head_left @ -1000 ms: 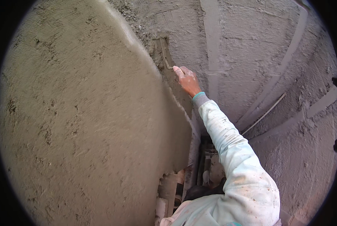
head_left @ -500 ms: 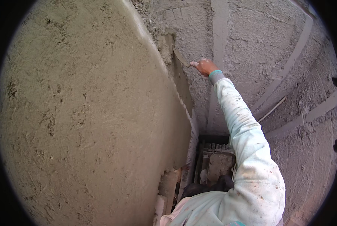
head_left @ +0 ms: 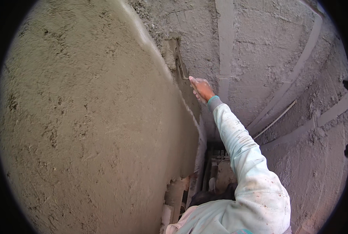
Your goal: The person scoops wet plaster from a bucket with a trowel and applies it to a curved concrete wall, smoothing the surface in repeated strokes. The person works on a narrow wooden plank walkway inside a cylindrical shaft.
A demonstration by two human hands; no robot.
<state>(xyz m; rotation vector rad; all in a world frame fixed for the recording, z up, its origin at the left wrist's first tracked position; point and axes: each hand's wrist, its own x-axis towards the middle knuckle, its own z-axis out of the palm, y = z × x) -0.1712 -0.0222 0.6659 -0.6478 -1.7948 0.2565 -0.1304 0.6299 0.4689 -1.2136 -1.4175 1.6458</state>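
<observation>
My right hand (head_left: 201, 89) is closed round the handle of a trowel (head_left: 182, 66), its arm stretched out in a pale, stained sleeve. The narrow-looking blade lies edge-on against a strip of wet plaster (head_left: 190, 93) in the corner between two walls. Left of that strip, a broad wall of damp brownish plaster (head_left: 103, 117) runs up to a pale ridge (head_left: 152, 48) along its edge. My left hand is out of sight.
Rough grey wall (head_left: 263, 58) with smooth vertical bands (head_left: 225, 39) rises on the right. A thin rod (head_left: 275, 119) leans there. Below, partly behind my arm, a mortar-coloured container (head_left: 224, 173) sits among boards. The wet plaster has a ragged lower edge (head_left: 177, 178).
My right hand has come down and slightly left with the trowel. The blade has turned more upright along the corner strip, and my forearm has shifted left.
</observation>
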